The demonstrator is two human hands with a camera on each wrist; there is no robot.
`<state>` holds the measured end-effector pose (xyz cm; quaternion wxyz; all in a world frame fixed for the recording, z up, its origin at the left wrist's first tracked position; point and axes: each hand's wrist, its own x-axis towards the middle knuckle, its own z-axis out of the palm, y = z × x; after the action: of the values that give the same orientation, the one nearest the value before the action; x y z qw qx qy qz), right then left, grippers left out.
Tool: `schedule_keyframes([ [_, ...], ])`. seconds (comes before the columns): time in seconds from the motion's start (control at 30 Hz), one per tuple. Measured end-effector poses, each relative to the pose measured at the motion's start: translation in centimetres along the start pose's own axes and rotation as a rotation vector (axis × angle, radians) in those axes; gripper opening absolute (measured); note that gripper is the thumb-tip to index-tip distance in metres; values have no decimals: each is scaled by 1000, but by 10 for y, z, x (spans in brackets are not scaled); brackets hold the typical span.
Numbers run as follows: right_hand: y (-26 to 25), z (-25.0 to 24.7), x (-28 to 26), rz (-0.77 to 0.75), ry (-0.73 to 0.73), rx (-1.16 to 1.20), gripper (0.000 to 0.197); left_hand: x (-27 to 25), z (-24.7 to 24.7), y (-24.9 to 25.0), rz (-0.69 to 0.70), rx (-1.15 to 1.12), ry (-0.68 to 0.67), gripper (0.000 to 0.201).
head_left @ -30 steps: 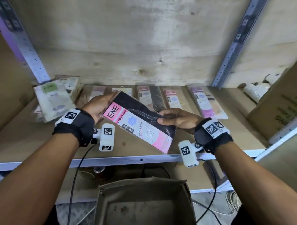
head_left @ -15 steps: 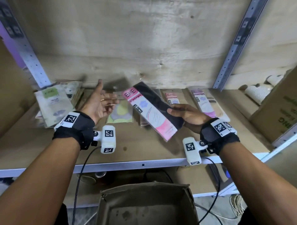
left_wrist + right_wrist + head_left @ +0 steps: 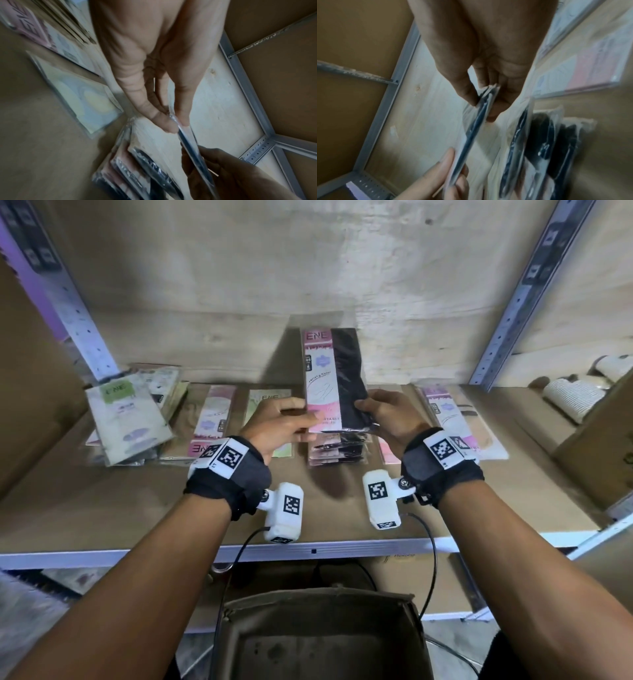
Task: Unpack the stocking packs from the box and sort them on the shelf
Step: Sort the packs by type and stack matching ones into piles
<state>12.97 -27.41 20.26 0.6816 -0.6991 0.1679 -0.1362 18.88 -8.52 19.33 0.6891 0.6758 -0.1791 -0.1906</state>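
A pink-and-black stocking pack (image 3: 334, 374) is held upright over the shelf (image 3: 102, 508), above a stack of like black packs (image 3: 337, 451). My left hand (image 3: 291, 419) pinches its lower left edge and my right hand (image 3: 368, 409) pinches its lower right edge. In the left wrist view the pack's edge (image 3: 187, 136) sits between thumb and fingers of my left hand (image 3: 175, 121). In the right wrist view my right hand (image 3: 485, 106) grips the pack (image 3: 471, 135). The cardboard box (image 3: 322, 642) stands open below the shelf.
Sorted piles lie along the shelf: green-label packs (image 3: 126, 419) at left, a pink pack (image 3: 212, 422), a green pack (image 3: 267, 402), and pink packs (image 3: 455, 422) at right. Metal uprights (image 3: 520, 292) frame the bay. A brown carton (image 3: 603, 446) stands at far right.
The pack turned from a slant to upright and moved over the black stack. My left hand, open and apart half a second ago, came back and now pinches the pack's left edge.
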Motion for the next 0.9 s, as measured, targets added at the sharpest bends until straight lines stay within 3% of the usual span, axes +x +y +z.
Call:
schedule_keyframes([
  [0.1,2,-4,13,-48,57,-180,5,6,0,0,-3,57,52,14],
  [0.2,5,-9,22,-45,118,-439,35,10,0,-2,-22,148,89,17],
  [0.3,6,-10,24,-47,148,-596,35,14,4,-6,-67,210,153,27],
  [0.47,6,-9,20,10,155,-644,15,20,7,-13,-124,260,163,53],
  [0.9,8,-9,17,39,126,-730,23,27,6,-22,-177,326,157,59],
])
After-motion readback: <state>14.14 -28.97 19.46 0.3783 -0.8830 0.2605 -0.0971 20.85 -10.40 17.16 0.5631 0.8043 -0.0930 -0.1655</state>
